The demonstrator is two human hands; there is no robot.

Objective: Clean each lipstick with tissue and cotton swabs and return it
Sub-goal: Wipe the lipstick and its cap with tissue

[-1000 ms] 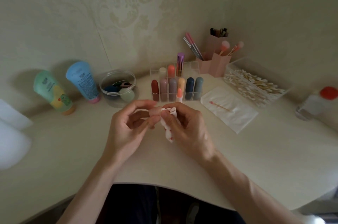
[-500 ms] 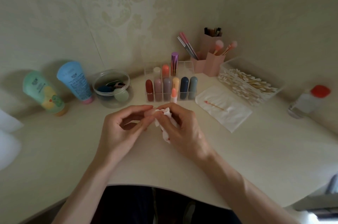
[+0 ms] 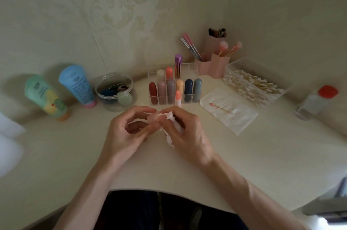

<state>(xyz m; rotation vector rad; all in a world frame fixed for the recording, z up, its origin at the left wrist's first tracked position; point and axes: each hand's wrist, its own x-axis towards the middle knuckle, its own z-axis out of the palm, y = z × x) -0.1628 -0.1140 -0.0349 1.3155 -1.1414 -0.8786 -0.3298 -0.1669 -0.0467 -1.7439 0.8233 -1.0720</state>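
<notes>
My left hand (image 3: 127, 132) pinches a small pale pink lipstick cap (image 3: 152, 117) between thumb and fingertips. My right hand (image 3: 185, 132) grips a crumpled white tissue (image 3: 170, 117) and presses it against the cap. Just beyond the hands an uncapped peach lipstick (image 3: 177, 97) stands upright in front of the clear organizer (image 3: 189, 67), which holds several capped lipsticks. A used cotton swab (image 3: 219, 107) with a pink tip lies on a flat white tissue (image 3: 230, 110) to the right.
A clear box of cotton swabs (image 3: 253, 83) and pink brush holders (image 3: 214, 64) stand at the back right. A red-capped bottle (image 3: 315, 101) is at the far right. Two tubes (image 3: 62, 92) and a round clear jar (image 3: 115, 91) stand at the left.
The hands stay together with small wiping motions of the tissue on the cap; the camera view has shifted slightly.
</notes>
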